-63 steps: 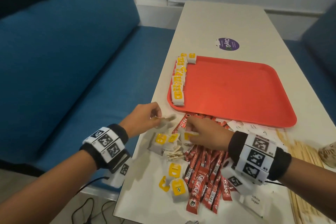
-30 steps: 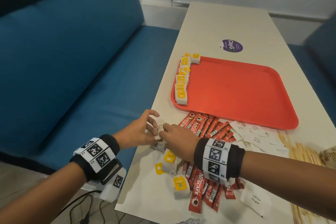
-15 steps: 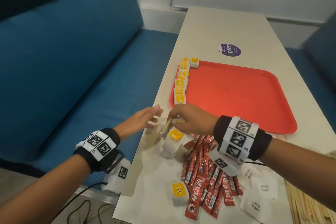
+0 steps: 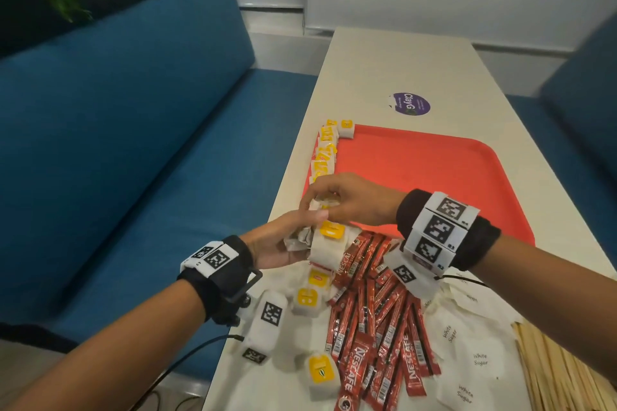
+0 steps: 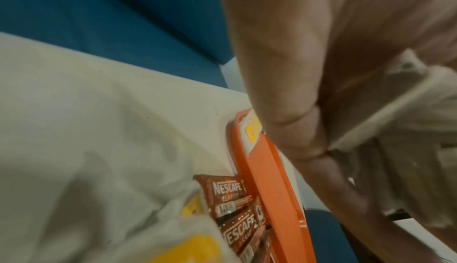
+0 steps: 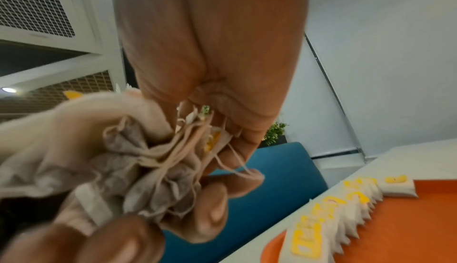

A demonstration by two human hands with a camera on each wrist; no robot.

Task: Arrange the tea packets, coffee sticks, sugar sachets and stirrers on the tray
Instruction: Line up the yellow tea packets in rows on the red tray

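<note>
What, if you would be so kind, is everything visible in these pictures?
tray: one, red-orange, mid-table.
tea bags in a row: several, white with yellow tags, along the tray's left edge.
bunch of tea bags: a few, held between both hands.
loose tea bags: several, on the table nearby.
coffee sticks: many, red, piled near the tray.
sugar sachets: several, white, right of the sticks.
stirrers: many, wooden, far right.
sticker: one, purple, beyond the tray.
sofa: blue, left.
left hand: holds the bunch.
right hand: pinches its top.

One tray [image 4: 434, 177] is recorded. Four loose tea packets [image 4: 320, 374] and four legible sugar sachets [image 4: 480, 360] are counted; coffee sticks [image 4: 377, 327] uncountable.
</note>
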